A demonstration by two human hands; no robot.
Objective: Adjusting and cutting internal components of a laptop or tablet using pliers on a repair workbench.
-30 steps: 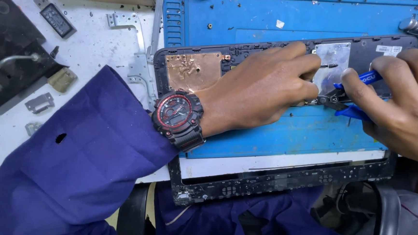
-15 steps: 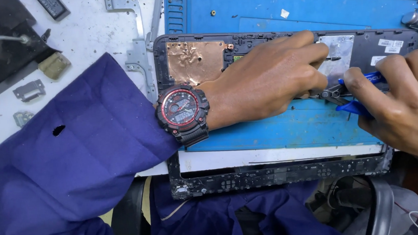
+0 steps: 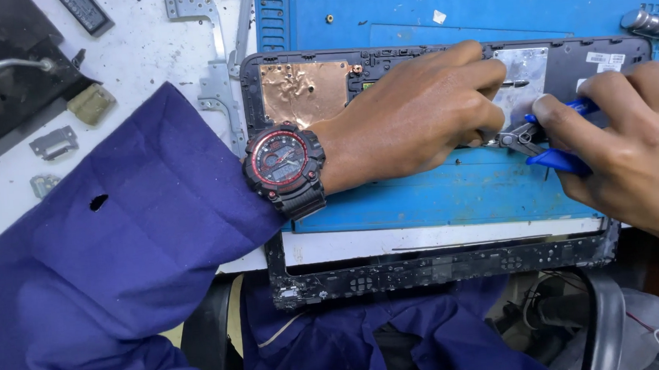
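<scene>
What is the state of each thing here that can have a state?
Left hand: pressed flat on the black frame.
Right hand: gripping the pliers.
Blue-handled pliers: held, tip at the frame beside the left fingers; jaws hidden.
Black frame: opened, copper foil exposed.
Wristwatch: strapped on the left wrist.

The left hand (image 3: 416, 111) and pliers (image 3: 529, 138) barely shifted; only the view moved.

Left hand (image 3: 417, 115) and pliers (image 3: 544, 137) crowd the frame (image 3: 441, 269); blue mat (image 3: 452, 193) open below
</scene>
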